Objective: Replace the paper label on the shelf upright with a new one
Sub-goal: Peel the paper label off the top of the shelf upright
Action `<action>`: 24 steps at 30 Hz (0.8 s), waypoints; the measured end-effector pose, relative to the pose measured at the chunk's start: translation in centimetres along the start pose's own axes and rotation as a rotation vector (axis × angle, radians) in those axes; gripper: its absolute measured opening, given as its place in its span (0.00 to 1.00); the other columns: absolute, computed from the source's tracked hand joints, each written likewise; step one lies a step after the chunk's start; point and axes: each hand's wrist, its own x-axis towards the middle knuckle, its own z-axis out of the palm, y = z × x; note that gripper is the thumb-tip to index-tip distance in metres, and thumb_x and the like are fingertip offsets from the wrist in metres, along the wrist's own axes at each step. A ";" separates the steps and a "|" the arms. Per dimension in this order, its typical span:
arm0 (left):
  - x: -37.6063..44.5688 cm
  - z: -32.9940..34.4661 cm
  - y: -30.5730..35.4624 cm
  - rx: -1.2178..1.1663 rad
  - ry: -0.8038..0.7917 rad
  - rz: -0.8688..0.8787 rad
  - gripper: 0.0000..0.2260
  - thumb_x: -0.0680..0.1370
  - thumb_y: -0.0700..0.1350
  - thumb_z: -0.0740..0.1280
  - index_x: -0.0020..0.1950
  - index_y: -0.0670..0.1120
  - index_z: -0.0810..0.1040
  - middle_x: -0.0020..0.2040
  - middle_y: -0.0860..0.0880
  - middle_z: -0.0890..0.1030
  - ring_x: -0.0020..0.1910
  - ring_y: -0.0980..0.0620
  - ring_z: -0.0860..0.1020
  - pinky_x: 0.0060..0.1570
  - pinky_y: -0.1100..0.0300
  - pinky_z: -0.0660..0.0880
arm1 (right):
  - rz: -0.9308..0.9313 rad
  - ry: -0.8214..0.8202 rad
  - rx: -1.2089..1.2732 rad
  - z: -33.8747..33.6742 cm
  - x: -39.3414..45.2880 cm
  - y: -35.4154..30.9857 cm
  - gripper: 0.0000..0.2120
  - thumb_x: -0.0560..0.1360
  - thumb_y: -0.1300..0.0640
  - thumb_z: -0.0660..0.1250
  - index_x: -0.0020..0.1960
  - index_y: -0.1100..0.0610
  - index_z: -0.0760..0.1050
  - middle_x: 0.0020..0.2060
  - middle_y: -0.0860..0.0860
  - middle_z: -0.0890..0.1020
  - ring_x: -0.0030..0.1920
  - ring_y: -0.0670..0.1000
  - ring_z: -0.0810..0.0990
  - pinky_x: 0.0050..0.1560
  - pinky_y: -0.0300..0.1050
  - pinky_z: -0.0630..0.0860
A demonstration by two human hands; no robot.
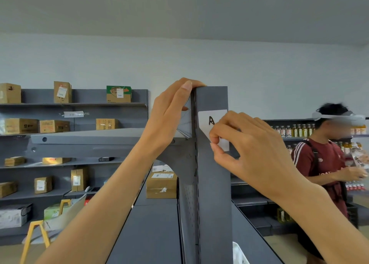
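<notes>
Peeling the old label off the upright

Left hand (pixel 171 112) grips the shelf upright (pixel 212 163) at its top edge; right hand (pixel 245 144) pinches the lower-left corner of the paper label (pixel 207 120). I'd pull slow and flat so it doesn't tear. It's white, marked "A", stuck near the upright's top.

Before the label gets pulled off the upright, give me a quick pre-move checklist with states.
1. Left hand braces the top of the shelf upright: ok.
2. Right hand fingers pinch the paper label at its lower edge: ok.
3. Lower left corner lifted off the metal: ok.
4. Label top stuck flat: ok, peel not finished.
5. New label within reach: cannot tell, none in view.
6. Bystander apart from the upright: ok.
</notes>
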 end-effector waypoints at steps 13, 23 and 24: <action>-0.1 0.0 0.2 0.005 -0.005 -0.014 0.19 0.83 0.49 0.50 0.60 0.47 0.79 0.58 0.52 0.82 0.57 0.59 0.78 0.52 0.67 0.75 | 0.064 0.096 0.114 -0.6 -1.0 -0.2 0.02 0.71 0.60 0.71 0.42 0.56 0.78 0.56 0.49 0.83 0.42 0.51 0.82 0.37 0.48 0.80; -0.4 0.2 0.6 0.064 0.002 0.001 0.16 0.84 0.46 0.53 0.61 0.48 0.79 0.58 0.53 0.82 0.58 0.57 0.78 0.57 0.56 0.77 | 0.061 0.318 0.148 -1.6 -1.9 -0.4 0.02 0.71 0.65 0.71 0.41 0.60 0.80 0.49 0.50 0.86 0.38 0.51 0.82 0.39 0.49 0.80; -0.7 0.3 0.7 0.076 0.006 0.005 0.15 0.84 0.46 0.54 0.62 0.49 0.78 0.59 0.54 0.81 0.60 0.57 0.78 0.60 0.54 0.76 | 0.059 0.323 0.144 -1.6 -1.7 -0.4 0.02 0.71 0.65 0.71 0.42 0.60 0.80 0.49 0.50 0.86 0.37 0.51 0.82 0.38 0.49 0.80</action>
